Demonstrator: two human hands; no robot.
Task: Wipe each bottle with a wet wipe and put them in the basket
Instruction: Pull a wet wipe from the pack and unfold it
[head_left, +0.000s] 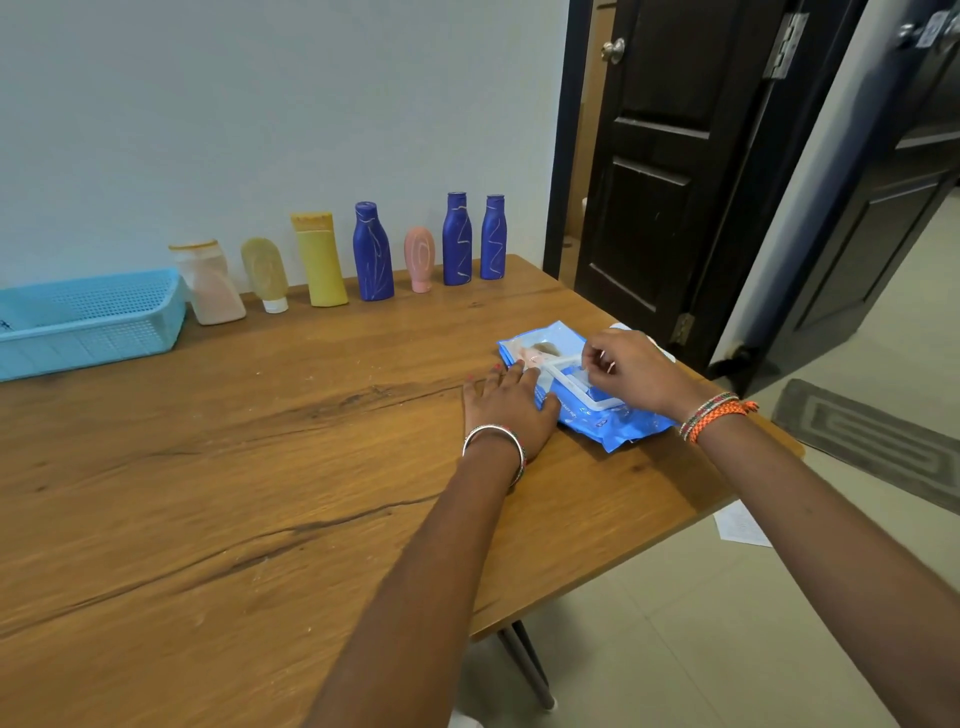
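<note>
Head cam only here. Seven bottles lined up along the back of the counter (208, 467) against the wall: a clear-ish one with pink stuff (210, 283), a small beige tube (266, 275) standing on its white cap, a yellow tube (319, 260), a fat blue bottle (373, 254), a little pink tube (420, 259) cap-down, then a tall blue bottle (457, 240) and a slimmer blue bottle (493, 239) just beside it. So three blue, two pinkish, two yellowish. One light blue basket (88, 322) sits at the left end, just beside the clear bottle, and it looks like no bottle is in it.

One blue wet wipe pack (597, 421) lies near the right edge. Left hand (506, 410) is flat, fingers straight, pressing the pack's left side down. Right hand (631, 371) is over the white lid frame (597, 400), fingertips pinched together at the opening, can't tell if there's actually a wipe in them. Bangle on the left wrist, orange threads on the right.

Counter is wood grain with dark cracks. Pale wall behind, dark open door (675, 156) to the right, tiled floor, one grey mat (872, 447), one sheet of paper (740, 527) on the floor.
</note>
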